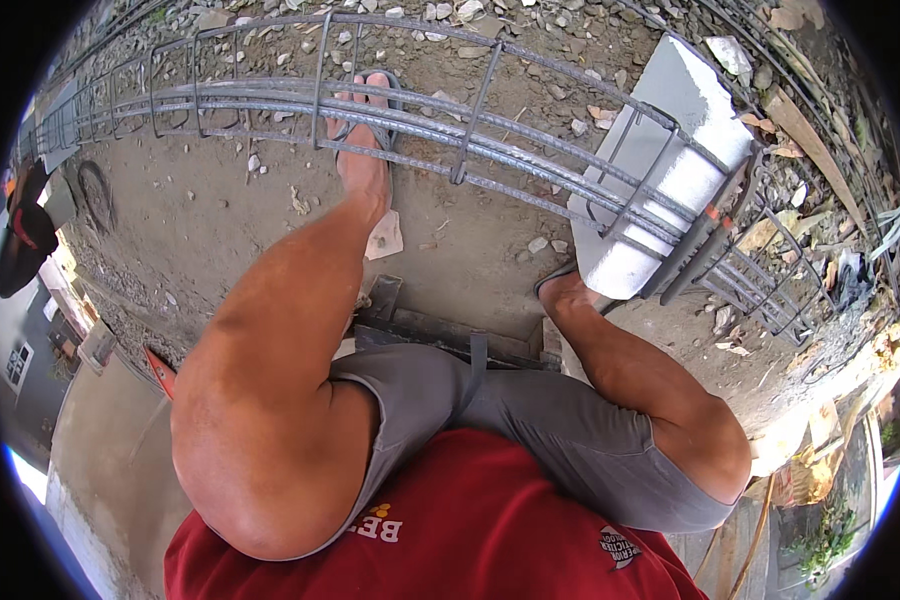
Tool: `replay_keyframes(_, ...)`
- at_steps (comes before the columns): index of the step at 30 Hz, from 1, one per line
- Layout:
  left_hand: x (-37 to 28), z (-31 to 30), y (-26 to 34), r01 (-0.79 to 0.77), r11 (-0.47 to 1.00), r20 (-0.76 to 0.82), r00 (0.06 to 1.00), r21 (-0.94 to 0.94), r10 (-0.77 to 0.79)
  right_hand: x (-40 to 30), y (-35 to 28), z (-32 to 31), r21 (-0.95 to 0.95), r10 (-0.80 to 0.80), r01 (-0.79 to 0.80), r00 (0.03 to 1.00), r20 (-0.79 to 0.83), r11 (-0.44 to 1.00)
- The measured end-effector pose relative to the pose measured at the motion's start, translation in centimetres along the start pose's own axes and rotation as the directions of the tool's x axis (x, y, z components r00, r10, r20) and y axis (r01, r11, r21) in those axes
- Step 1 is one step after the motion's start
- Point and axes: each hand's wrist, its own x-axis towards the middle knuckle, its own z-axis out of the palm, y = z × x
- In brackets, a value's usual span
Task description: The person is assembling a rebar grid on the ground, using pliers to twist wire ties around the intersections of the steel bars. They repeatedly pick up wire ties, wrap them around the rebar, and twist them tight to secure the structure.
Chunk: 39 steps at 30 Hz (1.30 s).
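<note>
Neither my left hand nor my right hand is in view. Before me a long cage of ribbed steel rebar (390,116) with square stirrups runs across the ground, curved by the lens. Toward its right end a pale grey-white block (649,161) lies under the bars. A two-handled tool (694,251) with dark grips and orange marks rests across the cage there; its exact kind is unclear. My left foot (364,150), in a flip-flop, is beneath the bars on the far side of my bent knee. The right foot (570,289) is beside the pale block.
Dark boards (450,334) show just beyond my shorts. Stones (450,37) and loose soil line the far side. A wooden strip (817,154) lies among dry leaves at right. A red tool (160,373) protrudes beside my left knee, near a concrete ledge (112,442).
</note>
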Motion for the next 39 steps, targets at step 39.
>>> replay_keyframes(39,-1.1,-5.0,38.5,-0.447,0.433,0.436,0.104,-0.782,0.894,-43.1,-29.7,-6.3,0.096,-0.672,0.967,0.233,-0.702,0.235)
